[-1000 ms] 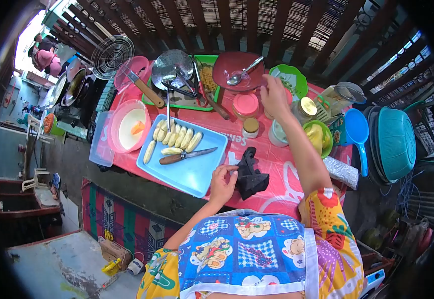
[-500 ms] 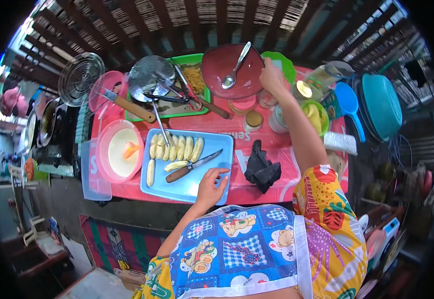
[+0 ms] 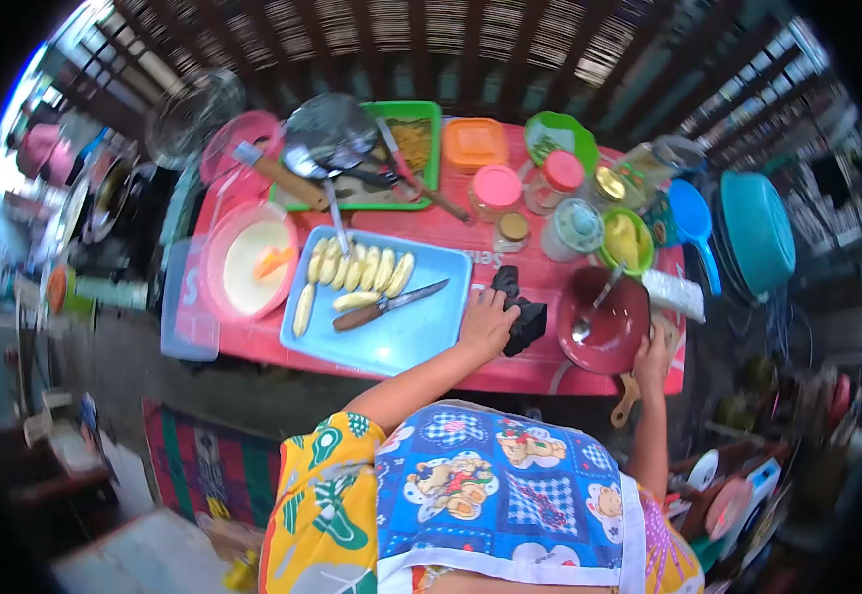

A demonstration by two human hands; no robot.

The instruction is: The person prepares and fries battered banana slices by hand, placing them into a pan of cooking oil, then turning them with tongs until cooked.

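My right hand (image 3: pixel 652 356) grips the near rim of a dark red bowl (image 3: pixel 617 332) at the table's front right. A metal spoon (image 3: pixel 587 315) lies inside it. My left hand (image 3: pixel 485 322) rests with fingers spread on the right edge of a blue tray (image 3: pixel 401 342), touching a crumpled black cloth (image 3: pixel 525 315). On the tray are a row of peeled bananas (image 3: pixel 357 272) and a wooden-handled knife (image 3: pixel 383 305).
A pink bowl of batter (image 3: pixel 248 259) sits left of the tray. Behind it are a green tray (image 3: pixel 429 117) with a skimmer (image 3: pixel 327 131), an orange box (image 3: pixel 474 142), jars (image 3: pixel 497 188), a green bowl (image 3: pixel 627 243), a blue scoop (image 3: pixel 693 220) and a teal basin (image 3: pixel 760 230).
My right hand has carried the dark red bowl with its spoon from the back of the table to the front right. My left hand moved right onto the cloth.
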